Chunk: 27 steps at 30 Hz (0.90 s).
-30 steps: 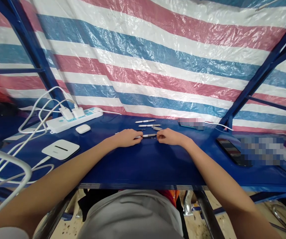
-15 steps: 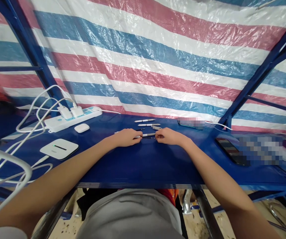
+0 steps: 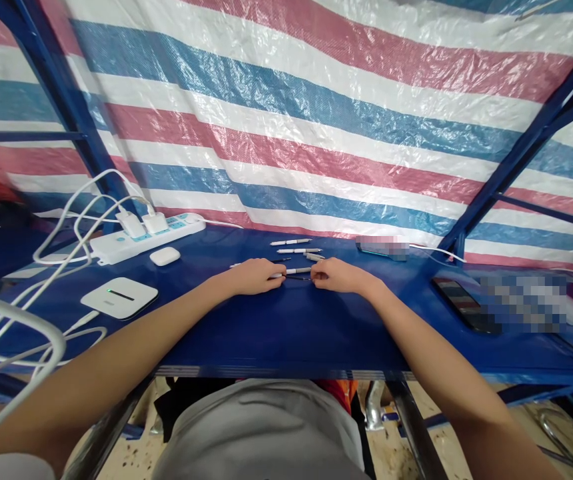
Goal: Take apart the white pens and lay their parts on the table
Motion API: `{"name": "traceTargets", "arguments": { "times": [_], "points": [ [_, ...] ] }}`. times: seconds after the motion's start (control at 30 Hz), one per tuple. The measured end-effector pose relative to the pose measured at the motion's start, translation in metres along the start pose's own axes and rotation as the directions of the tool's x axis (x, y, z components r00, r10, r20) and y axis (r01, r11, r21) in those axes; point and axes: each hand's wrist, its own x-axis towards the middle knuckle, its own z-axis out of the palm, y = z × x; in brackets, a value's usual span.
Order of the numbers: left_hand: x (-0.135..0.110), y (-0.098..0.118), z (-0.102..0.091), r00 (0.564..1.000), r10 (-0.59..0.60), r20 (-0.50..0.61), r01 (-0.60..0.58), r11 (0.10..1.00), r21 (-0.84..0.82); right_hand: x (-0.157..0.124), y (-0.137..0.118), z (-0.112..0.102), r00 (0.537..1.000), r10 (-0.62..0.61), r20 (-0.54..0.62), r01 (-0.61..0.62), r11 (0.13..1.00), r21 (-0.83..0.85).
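My left hand (image 3: 256,276) rests low over the blue tabletop, its fingers closed on the left end of a white pen (image 3: 297,271). Opposite it, my right hand (image 3: 339,275) pinches the pen's right end with curled fingers. The fingertips cover both ends. A thin dark rod, its kind unclear, lies just below the pen between the hands. Beyond them lie two more white pens, a nearer one (image 3: 299,251) and a farther one (image 3: 290,242). A short greyish piece (image 3: 313,256) sits by my right hand.
On the left are a white power strip (image 3: 149,239) with chargers and looping cables, a small white case (image 3: 165,256) and a white router-like box (image 3: 119,298). To the right lies a black phone (image 3: 464,303). A striped plastic sheet (image 3: 286,133) hangs behind the blue table (image 3: 286,333).
Almost nothing differs. Both hands keep their places on the pen, and the view has shifted very slightly.
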Motion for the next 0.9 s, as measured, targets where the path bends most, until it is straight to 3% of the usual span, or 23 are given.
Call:
{"name": "traceTargets", "arguments": {
  "times": [0.63,0.9],
  "points": [
    [-0.001,0.007,0.002,0.994,0.106,-0.003,-0.106,0.994,0.025,0.002,-0.02,0.011,0.998,-0.013,-0.055,-0.001,0.973,-0.233],
    [0.0,0.004,0.008,0.993,0.117,-0.023,-0.117,0.993,0.018,0.002,-0.021,0.01,0.997,-0.016,-0.07,-0.001,0.97,-0.243]
  ]
}}
